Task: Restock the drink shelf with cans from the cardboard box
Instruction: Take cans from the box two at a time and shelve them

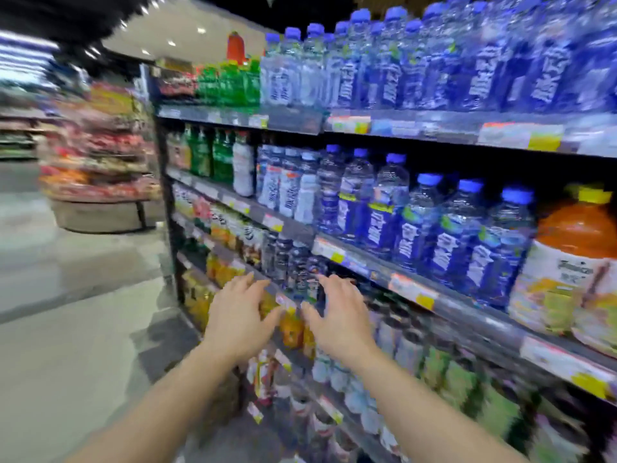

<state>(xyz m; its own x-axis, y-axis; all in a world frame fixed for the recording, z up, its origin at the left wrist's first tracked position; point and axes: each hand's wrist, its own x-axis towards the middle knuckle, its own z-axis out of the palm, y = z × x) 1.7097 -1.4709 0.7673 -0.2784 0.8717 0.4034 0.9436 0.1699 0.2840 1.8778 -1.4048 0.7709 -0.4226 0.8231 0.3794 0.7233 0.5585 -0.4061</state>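
I see the fingers of my left hand [238,315] spread and relaxed, holding nothing, and the fingers of my right hand [337,317] the same, released and slightly fanned, thumbs turned toward each other with a gap between the 2 palms. I judge that posture as a reach made ready to bracket something between the hands, since the palms face inward and forward rather than down. Both hands hover just in front of the drink shelf [414,290], at the level where dark bottles [293,262] stand above a row of orange juice bottles [292,325]; whether any fingertip touches the shelf edge I cannot tell, because the frame is smeared by motion. Outward from there, my 2 bare forearms run back toward the near bottom edge. To the right, blue-capped water bottles [417,225] stand in tight ranks with labels facing the aisle, so shoppers can read them, and a large orange jug [574,248] sits at the far right. Price tags [334,252] line each shelf lip. Far left, a round display of packaged goods [100,162] stands on the aisle floor. The cardboard box and its cans are not in view, so I judge the restocking has no can in hand at this moment.
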